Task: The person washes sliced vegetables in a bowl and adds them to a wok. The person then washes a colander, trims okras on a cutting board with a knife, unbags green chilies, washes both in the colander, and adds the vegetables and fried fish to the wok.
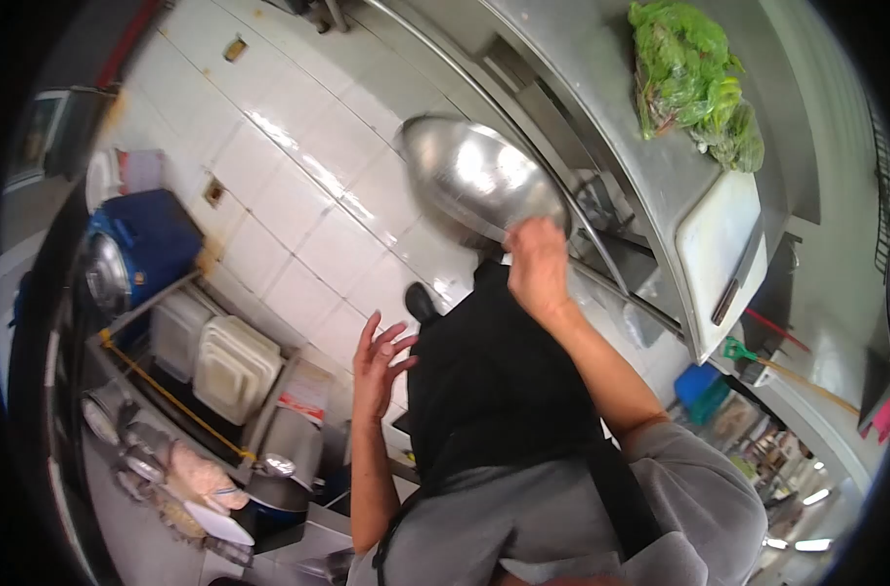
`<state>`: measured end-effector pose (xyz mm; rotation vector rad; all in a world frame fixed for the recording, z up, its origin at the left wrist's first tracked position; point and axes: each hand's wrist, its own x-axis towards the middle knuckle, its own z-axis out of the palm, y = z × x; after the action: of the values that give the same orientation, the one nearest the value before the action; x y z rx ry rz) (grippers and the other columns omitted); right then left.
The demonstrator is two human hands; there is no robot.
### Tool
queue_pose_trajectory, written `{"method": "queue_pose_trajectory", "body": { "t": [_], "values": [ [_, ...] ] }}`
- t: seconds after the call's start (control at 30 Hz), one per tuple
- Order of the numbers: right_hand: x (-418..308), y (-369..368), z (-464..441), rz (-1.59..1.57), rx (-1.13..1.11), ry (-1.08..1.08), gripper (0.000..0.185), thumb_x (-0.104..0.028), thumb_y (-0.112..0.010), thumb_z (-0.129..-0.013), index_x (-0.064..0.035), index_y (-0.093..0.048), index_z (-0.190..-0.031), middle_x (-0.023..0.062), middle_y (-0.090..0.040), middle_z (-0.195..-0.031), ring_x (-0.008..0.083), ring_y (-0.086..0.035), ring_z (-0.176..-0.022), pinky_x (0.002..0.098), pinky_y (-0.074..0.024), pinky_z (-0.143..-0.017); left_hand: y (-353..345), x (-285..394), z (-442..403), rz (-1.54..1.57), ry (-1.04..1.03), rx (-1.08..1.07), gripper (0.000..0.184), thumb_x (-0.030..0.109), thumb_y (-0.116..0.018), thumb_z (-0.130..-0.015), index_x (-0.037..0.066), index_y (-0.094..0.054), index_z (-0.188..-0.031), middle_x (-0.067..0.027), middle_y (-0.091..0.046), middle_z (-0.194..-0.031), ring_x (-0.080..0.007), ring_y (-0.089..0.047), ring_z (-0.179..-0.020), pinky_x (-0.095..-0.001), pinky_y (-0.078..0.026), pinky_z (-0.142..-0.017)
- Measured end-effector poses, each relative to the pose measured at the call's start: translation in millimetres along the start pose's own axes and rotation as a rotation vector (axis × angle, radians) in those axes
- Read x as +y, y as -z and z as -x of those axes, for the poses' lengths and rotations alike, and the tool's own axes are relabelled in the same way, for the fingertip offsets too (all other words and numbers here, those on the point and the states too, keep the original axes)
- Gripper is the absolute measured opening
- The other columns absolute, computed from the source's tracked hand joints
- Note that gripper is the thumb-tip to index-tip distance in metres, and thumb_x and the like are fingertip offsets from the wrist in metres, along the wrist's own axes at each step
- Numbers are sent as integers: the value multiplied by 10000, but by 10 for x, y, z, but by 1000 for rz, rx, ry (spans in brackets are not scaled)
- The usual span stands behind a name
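A large, shiny metal bowl [479, 171] hangs tilted over the floor, in front of my body. At its near rim, my right hand [538, 259] is closed on the edge, with the fingertips partly hidden. My left hand [379, 361] is raised in the air left of my black apron [504, 381], fingers spread and nothing in them. To the right of the bowl, a bag of leafy greens [684, 68] lies on the steel counter [601, 59]. A knife [738, 278] rests on the white cutting board [720, 234] at the counter's near end.
White floor tiles [289, 186] stretch ahead and to the left. On the left stand a blue container [157, 234] and a rack with white plastic lids [235, 366]. A metal rail [533, 146] runs along the counter's lower side. A green-headed tool [743, 352] is at right.
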<state>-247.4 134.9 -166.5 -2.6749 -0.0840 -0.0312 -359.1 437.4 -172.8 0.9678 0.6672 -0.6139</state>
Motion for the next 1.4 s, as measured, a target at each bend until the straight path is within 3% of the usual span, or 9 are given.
{"method": "queue_pose_trajectory", "body": {
  "t": [0.1,0.17,0.33,0.5,0.73,1.13,1.23,1.3,1.4],
  "values": [
    [-733,317,66,-111,-200,316,146,-68,-673,-779,-83,-618,-913,89,-613,-952,305,-570,-912,429,-426,-775,-632,668,224,147,-194,-79,946,391,-741,-938,198,-132,-1636,-232,-414,-1533,-395,-587,-1267,-509,-587,-893],
    [-918,434,-61,-262,-222,587,142,-150,-662,-790,-92,-623,-913,68,-606,-960,275,-572,-929,419,-430,-800,-918,1092,282,136,-150,118,706,366,-683,-978,23,-345,-1495,-230,-531,-1403,-422,-615,-1216,-566,-623,-856],
    [-1004,907,-1061,-287,-258,892,228,-208,-701,-799,-69,-631,-966,89,-590,-1011,268,-574,-993,423,-456,-908,-1165,1732,-141,177,-226,359,630,-72,-471,-776,-60,-420,-1404,-220,-584,-1277,-375,-673,-1102,-521,-633,-867],
    [-371,2023,-2511,-450,9,624,441,-194,-750,-868,-47,-625,-1264,166,-608,-1285,379,-569,-1233,463,-454,-1080,-1785,2466,-630,-8,-363,288,607,-65,-520,-794,-42,-425,-1394,-189,-593,-1237,-328,-670,-1067,-469,-617,-850],
    [1223,3011,-4541,-332,481,-22,405,-130,-629,-946,49,-626,-1309,248,-660,-1298,376,-690,-1096,416,-530,-987,-2674,3394,-1660,-93,-412,66,600,-65,-545,-824,-26,-406,-1406,-172,-601,-1198,-307,-670,-1019,-458,-604,-833],
    [2764,2496,-7042,-112,538,-555,666,-320,-641,-975,75,-452,-1477,292,-603,-1377,382,-607,-1272,414,-457,-1080,-3570,4478,-4078,-257,-34,-333,612,-49,-537,-814,-56,-376,-1405,-215,-591,-1229,-359,-683,-1079,-509,-659,-781],
    [2875,2119,-7472,-49,418,-472,522,-314,-681,-930,-3,-614,-1345,281,-673,-1237,404,-654,-1180,443,-513,-1009,-3810,4645,-4627,-264,44,-399,642,-40,-537,-818,-37,-348,-1432,-212,-571,-1258,-354,-678,-1094,-510,-662,-788],
    [2741,1899,-7525,107,-11,-487,406,-273,-693,-920,-17,-696,-1236,257,-702,-1185,386,-693,-1095,428,-544,-955,-3948,4769,-4945,-317,100,-435,648,-33,-542,-819,-18,-353,-1439,-205,-578,-1256,-351,-690,-1058,-510,-662,-785],
    [2174,1833,-7130,-163,178,-351,310,-203,-697,-911,-22,-733,-1160,232,-732,-1097,376,-721,-1009,414,-559,-917,-4144,4839,-5384,-409,181,-488,658,-14,-560,-819,25,-370,-1448,-189,-605,-1226,-338,-714,-988,-489,-669,-738]
  ]
}}
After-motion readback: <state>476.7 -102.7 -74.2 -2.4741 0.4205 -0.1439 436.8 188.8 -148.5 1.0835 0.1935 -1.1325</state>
